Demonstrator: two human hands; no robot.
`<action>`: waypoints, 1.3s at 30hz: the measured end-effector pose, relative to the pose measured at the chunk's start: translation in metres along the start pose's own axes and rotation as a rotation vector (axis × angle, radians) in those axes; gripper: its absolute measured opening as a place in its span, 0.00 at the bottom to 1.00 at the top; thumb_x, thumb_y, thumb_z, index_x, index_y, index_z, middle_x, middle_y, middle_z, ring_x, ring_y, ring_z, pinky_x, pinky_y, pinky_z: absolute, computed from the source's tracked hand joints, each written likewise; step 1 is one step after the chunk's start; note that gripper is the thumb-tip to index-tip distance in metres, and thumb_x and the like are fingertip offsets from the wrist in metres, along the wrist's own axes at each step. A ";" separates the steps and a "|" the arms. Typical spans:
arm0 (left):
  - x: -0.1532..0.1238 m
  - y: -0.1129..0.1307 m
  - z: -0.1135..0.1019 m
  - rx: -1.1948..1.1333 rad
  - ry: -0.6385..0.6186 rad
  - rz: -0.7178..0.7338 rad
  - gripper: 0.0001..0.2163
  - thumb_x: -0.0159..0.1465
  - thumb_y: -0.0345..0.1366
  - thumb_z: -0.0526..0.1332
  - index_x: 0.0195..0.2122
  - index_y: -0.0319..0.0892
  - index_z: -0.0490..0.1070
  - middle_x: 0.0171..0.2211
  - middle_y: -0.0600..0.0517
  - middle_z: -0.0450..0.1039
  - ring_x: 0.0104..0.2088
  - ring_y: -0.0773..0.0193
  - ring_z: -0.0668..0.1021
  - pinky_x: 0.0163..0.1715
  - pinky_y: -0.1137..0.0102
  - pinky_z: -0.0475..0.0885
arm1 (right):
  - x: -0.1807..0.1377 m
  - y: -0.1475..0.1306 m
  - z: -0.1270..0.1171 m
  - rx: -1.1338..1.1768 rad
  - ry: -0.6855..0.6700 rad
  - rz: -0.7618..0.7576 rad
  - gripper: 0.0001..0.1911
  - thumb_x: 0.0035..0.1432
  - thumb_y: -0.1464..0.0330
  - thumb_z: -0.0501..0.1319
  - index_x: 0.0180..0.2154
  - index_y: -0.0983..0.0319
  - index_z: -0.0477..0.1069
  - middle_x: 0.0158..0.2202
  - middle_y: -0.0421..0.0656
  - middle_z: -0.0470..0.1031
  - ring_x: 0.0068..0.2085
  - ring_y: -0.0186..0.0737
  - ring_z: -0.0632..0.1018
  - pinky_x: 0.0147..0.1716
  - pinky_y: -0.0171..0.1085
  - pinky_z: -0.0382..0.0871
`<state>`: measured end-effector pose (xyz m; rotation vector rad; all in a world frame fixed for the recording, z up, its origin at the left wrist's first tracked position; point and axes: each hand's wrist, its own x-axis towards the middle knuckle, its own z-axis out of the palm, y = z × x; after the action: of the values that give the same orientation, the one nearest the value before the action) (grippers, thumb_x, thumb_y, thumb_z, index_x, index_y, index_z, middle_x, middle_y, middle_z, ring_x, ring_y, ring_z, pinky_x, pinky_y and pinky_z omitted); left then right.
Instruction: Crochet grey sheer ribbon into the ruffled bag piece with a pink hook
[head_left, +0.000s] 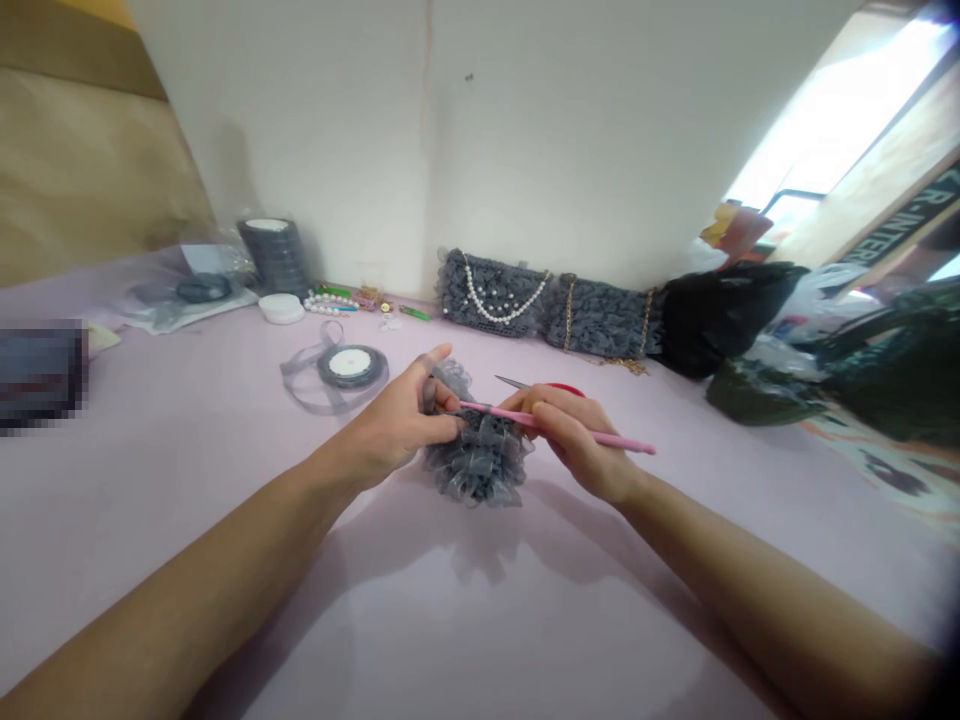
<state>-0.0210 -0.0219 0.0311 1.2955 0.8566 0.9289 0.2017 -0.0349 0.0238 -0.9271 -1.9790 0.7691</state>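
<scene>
In the middle of the head view, a ruffled grey ribbon crochet piece point(480, 465) is held up above the table. My left hand point(409, 415) pinches its upper left edge, with grey ribbon around the fingers. Between the fingers of my right hand point(574, 435) is a pink crochet hook point(626, 441), its tip at the top of the piece near my left fingertips. Partly hidden behind my right hand lie scissors point(566, 388) with red handles. A spool of grey ribbon point(352, 366) rests left of my left hand, a loose length curling beside it.
Two grey ruffled bags, one with a pearl strand point(487, 312) and one with a gold chain point(568, 315), lean against the wall. Stacked ribbon spools point(274, 258), a white round lid point(282, 308) and beads point(330, 301) stand back left. A black bag point(720, 315) sits at right.
</scene>
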 end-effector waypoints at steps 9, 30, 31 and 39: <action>0.001 -0.003 0.000 0.172 0.066 0.096 0.48 0.52 0.28 0.66 0.71 0.43 0.40 0.31 0.57 0.66 0.30 0.68 0.71 0.27 0.73 0.65 | 0.005 -0.016 -0.011 -0.145 -0.157 -0.027 0.17 0.69 0.69 0.48 0.35 0.63 0.73 0.31 0.42 0.75 0.32 0.35 0.74 0.32 0.34 0.66; -0.001 -0.005 0.013 -0.401 -0.106 -0.241 0.36 0.48 0.25 0.69 0.60 0.44 0.63 0.32 0.56 0.72 0.33 0.67 0.74 0.36 0.71 0.67 | -0.005 0.007 0.021 -0.400 0.105 -0.582 0.07 0.67 0.70 0.55 0.33 0.59 0.60 0.33 0.43 0.68 0.31 0.35 0.70 0.27 0.32 0.67; -0.001 -0.004 0.010 -0.384 -0.140 -0.258 0.37 0.48 0.26 0.69 0.61 0.44 0.62 0.32 0.56 0.72 0.33 0.67 0.74 0.36 0.71 0.66 | -0.004 0.006 0.018 -0.343 0.081 -0.579 0.07 0.66 0.71 0.56 0.33 0.59 0.61 0.33 0.43 0.68 0.31 0.34 0.70 0.28 0.32 0.67; -0.004 0.006 -0.006 -0.224 -0.179 -0.264 0.46 0.51 0.27 0.70 0.69 0.43 0.47 0.29 0.60 0.68 0.30 0.70 0.71 0.35 0.72 0.64 | 0.000 -0.015 -0.001 -0.233 -0.124 -0.396 0.07 0.68 0.72 0.52 0.38 0.62 0.67 0.31 0.42 0.71 0.29 0.31 0.70 0.28 0.32 0.66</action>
<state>-0.0286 -0.0227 0.0362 1.0265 0.7393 0.6681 0.1974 -0.0430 0.0359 -0.5944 -2.3012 0.3848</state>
